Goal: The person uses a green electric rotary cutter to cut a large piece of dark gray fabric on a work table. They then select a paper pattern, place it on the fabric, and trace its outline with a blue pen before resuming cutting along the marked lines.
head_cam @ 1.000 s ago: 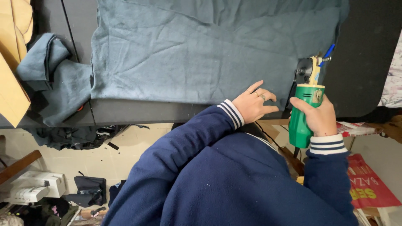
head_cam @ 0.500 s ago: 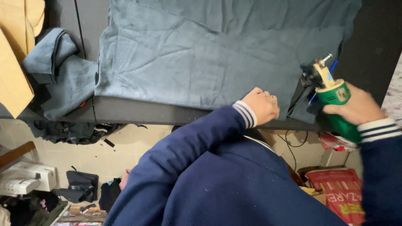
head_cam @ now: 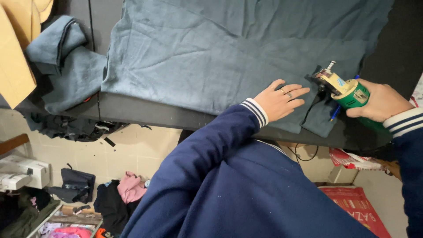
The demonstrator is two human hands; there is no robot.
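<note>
- While the left hand (head_cam: 278, 100) lies flat and spread, palm down, on the grey-blue cloth (head_cam: 229, 57), its fingers point toward the cutter and hold nothing; two rings show on them.
- Wrapped around a green electric fabric cutter (head_cam: 346, 91), the right hand (head_cam: 382, 102) grips the tool's green body, with the yellowish head and its small metal knob pointing up and to the left.
- That cutter sits just to the right of the left hand's fingertips, near but apart from them, with its head over the cloth's lower right corner.
- A dark cut or slit in the cloth (head_cam: 309, 108) runs down from the cutter's head toward the near edge, between the two hands.
- Below the cutter a thin blue pen-like thing (head_cam: 335, 113) lies on the cloth, partly hidden by the tool; what it is cannot be told for sure.
- Spread wide, the cloth covers most of a dark desk (head_cam: 132, 110), and its near edge hangs close to the desk's front rim.
- At the left end of the desk a bundle of the same grey-blue cloth (head_cam: 61, 57) is heaped, beside a tan cardboard piece (head_cam: 13, 66).
- Both arms wear navy sleeves (head_cam: 211, 154) with white-striped cuffs.
- On the floor below lie a white sewing machine (head_cam: 20, 174), a pink garment (head_cam: 130, 187) and a red printed bag (head_cam: 357, 205).
</note>
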